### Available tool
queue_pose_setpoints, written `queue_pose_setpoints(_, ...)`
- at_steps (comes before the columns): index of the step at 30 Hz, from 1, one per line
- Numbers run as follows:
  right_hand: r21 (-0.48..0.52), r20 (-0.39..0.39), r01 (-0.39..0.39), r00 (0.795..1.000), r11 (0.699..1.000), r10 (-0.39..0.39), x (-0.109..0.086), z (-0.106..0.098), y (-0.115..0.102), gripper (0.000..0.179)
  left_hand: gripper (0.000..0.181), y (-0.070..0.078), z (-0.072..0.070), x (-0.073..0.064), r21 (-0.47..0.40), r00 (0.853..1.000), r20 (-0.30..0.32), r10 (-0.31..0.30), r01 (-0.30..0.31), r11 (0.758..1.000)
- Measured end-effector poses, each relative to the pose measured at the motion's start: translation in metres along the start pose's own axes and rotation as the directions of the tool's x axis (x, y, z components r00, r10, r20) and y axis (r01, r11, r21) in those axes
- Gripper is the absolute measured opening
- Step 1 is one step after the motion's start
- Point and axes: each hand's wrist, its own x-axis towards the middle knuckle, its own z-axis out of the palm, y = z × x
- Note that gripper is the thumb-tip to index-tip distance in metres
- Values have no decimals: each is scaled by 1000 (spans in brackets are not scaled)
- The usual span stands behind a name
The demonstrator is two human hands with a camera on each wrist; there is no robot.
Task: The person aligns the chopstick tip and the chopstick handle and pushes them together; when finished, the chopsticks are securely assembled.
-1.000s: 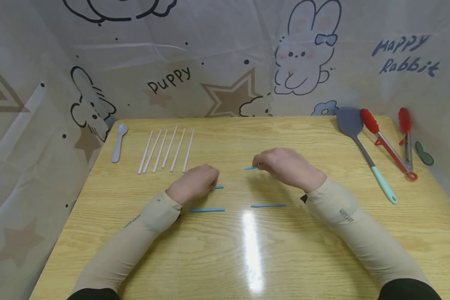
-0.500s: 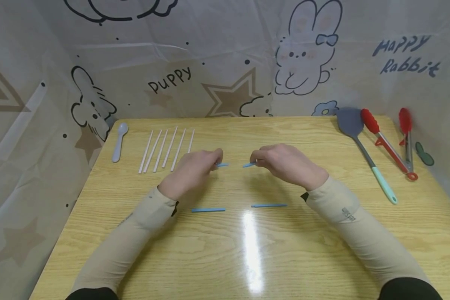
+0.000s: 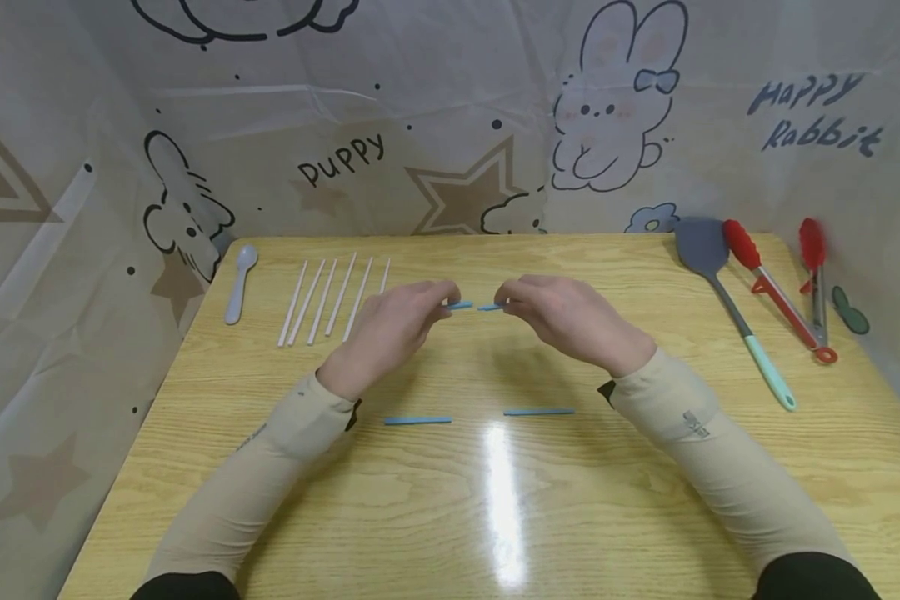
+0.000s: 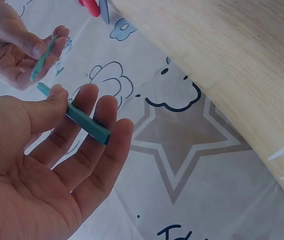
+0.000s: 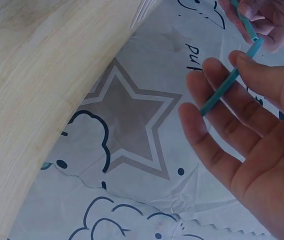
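Observation:
My left hand [image 3: 397,325] pinches a short blue stick [image 4: 87,122] between thumb and fingers, above the table. Facing it, my right hand [image 3: 570,321] holds a second blue stick [image 5: 227,87] the same way. In the head view the two inner ends point at each other with a small gap. Whether the ends touch is hard to tell from the wrist views. Two more blue sticks lie on the table nearer the front: one at left [image 3: 417,421] and one at right [image 3: 538,412].
Several thin white sticks [image 3: 322,304] lie in a row at the back left, beside a pale spoon [image 3: 240,283]. At the back right are a turner [image 3: 735,308] with a mint handle and red-tipped tongs [image 3: 780,300]. A printed cloth [image 3: 450,108] hangs behind the table [image 3: 450,517].
My left hand has picked its blue stick up off the table and moved up and toward the right hand. My right hand has risen slightly and drifted inward.

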Motion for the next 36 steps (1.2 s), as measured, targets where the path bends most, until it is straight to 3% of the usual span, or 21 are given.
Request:
queue_pose_setpoints(6, 24, -22, 16, 1000, 1000, -15, 3, 1, -2, 14, 10, 1, 0, -1, -2, 1000, 0, 12, -12, 1000)
queue_pose_setpoints(18, -35, -51, 2, 999, 999, -4, 2, -1, -3, 14, 11, 3, -2, 1, 44, 999, -20, 42, -41, 998)
queue_pose_setpoints(27, -151, -62, -16, 998, 988, 6, 0, -1, -10, 16, 8, 6, 0, 2, 114, 999, -13, 51, -50, 992)
queue_pose_setpoints(36, -249, -120, -4, 992, 968, -26, -1, 0, -13, 8, 10, 7, 1, 3, 175, 994, -52, 99, -89, 981)
